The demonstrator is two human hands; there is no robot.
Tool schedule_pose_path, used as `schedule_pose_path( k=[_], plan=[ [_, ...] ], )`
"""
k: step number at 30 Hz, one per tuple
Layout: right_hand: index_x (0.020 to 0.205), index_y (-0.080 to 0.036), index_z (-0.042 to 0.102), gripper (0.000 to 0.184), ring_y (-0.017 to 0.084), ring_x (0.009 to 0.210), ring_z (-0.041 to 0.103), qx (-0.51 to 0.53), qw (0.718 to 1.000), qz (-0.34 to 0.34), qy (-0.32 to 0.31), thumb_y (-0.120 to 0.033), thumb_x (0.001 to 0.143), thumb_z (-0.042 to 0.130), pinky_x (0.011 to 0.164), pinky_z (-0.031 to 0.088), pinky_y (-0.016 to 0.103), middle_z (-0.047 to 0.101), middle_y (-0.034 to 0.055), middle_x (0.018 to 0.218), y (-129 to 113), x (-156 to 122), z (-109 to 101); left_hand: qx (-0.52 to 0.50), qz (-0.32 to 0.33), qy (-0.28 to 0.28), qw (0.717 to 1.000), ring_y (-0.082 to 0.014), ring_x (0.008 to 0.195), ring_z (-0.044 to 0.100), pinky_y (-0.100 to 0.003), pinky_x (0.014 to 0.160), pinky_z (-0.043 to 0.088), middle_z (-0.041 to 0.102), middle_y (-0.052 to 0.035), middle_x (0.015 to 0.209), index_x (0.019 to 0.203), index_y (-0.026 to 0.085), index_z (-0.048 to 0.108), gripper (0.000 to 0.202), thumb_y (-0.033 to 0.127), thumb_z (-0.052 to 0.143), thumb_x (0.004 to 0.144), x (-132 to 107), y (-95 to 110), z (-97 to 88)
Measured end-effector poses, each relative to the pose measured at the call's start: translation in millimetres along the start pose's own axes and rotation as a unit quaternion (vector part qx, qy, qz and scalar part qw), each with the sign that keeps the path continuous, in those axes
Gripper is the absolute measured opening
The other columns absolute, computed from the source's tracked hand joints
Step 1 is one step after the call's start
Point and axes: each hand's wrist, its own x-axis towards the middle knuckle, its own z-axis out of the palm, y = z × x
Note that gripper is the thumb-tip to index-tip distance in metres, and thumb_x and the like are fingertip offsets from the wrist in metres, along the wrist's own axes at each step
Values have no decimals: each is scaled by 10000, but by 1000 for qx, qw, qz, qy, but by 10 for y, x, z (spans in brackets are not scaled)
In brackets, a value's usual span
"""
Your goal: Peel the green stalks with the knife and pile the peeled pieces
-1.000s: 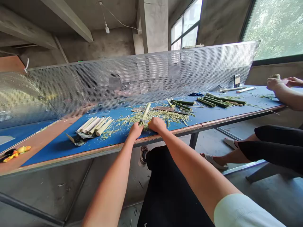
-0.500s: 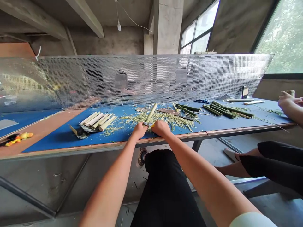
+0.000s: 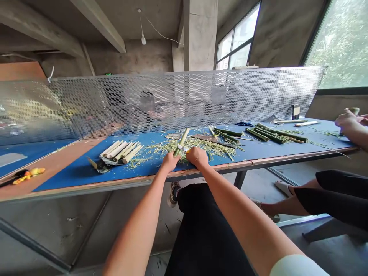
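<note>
At dead centre, close in: a shaving cut, by the look of it

Clock centred on the work, twelve straight ahead. Long bench with a bright blue top (image 3: 74, 174) running nine to three. Grey perforated metal screen (image 3: 198, 96) along its far side, at twelve. Loose heap of yellow-green fibrous shavings (image 3: 163, 146) spread about twelve. Dark green round stalks (image 3: 271, 136) at two to three, well apart. Row of short, pale cream round sticks (image 3: 118, 150) at nine to ten.

Worked piece: one pale green cylindrical stick (image 3: 184, 137), likely bamboo, slanting toward twelve, far end over the shavings. Left hand (image 3: 170, 162) closed round its near end. Right hand (image 3: 198, 156), just beside at three, fisted round a small silver-bladed tool with a yellow handle (image 3: 183, 148); blade across the stick, just beyond the left hand. Edge angle too small to read.

Judgement: step in hand looks like paring the stick's surface. Another stroke would call for a firm left hold, a shallow blade, left thumb well clear.
</note>
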Motion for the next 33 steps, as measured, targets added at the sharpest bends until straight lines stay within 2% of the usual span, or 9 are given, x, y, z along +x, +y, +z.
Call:
schedule_pose_path(
  k=[4,6,10,14,18,21,26,30,33],
  plan=[
    [837,-135,687,314,241,764,654,-1,1000,-29,-13,-374,802,486,630,426,262,689,162,832,-5,11,10,-9,0,5,1000,-108,496,470,-225,510,335,540,8,582,861,155,603,195,329,531,814,-4,3,-7],
    [872,-137,678,311,238,798,650,-1,1000,-20,9,-352,824,457,653,419,264,687,161,856,-11,11,15,-11,-4,9,1000,-106,499,478,-217,502,331,539,8,581,851,158,598,196,339,535,815,-3,5,-14],
    [1058,-151,593,320,225,800,635,7,998,-15,57,-333,854,429,648,399,267,679,126,875,-14,-3,22,-5,-28,78,997,-117,517,515,-218,502,338,572,-11,624,909,162,581,210,343,500,838,-16,21,-42],
    [1159,-164,500,339,218,865,588,29,993,-77,84,-308,857,444,704,383,277,650,111,977,2,-32,41,-9,-37,106,994,-135,534,538,-228,500,346,597,-32,649,939,160,581,235,349,478,845,-35,24,-51],
    [1087,-159,570,274,252,1006,505,11,990,-92,104,-234,882,404,802,352,320,620,130,1049,32,-31,68,-68,-17,128,989,-128,498,515,-231,487,350,574,-21,616,890,168,591,233,379,533,813,-21,-24,-23],
    [1083,-187,604,314,268,1054,475,-4,990,-101,100,-260,931,340,844,325,358,619,129,1070,57,-10,77,-132,-12,156,979,-110,451,477,-228,460,341,545,-1,586,862,171,583,224,381,569,784,2,-57,-5],
    [1163,-243,583,337,271,1043,487,-23,992,-111,60,-325,949,336,839,320,370,617,123,1082,65,12,62,-205,-7,143,968,-76,396,416,-203,408,321,478,42,547,827,186,539,188,362,565,766,27,-55,5],
    [1270,-273,492,373,260,1005,486,-7,992,-77,102,-376,964,306,796,329,350,594,126,1089,40,-14,47,-236,0,126,964,-58,368,372,-191,372,292,428,63,520,804,187,529,183,345,588,735,29,-37,7],
    [1307,-214,442,434,265,986,469,12,988,-50,145,-422,966,273,788,329,356,567,149,1088,29,-41,57,-275,-5,107,955,-48,367,355,-184,364,274,411,73,513,811,179,533,188,318,605,706,12,-17,-13]
  ],
)
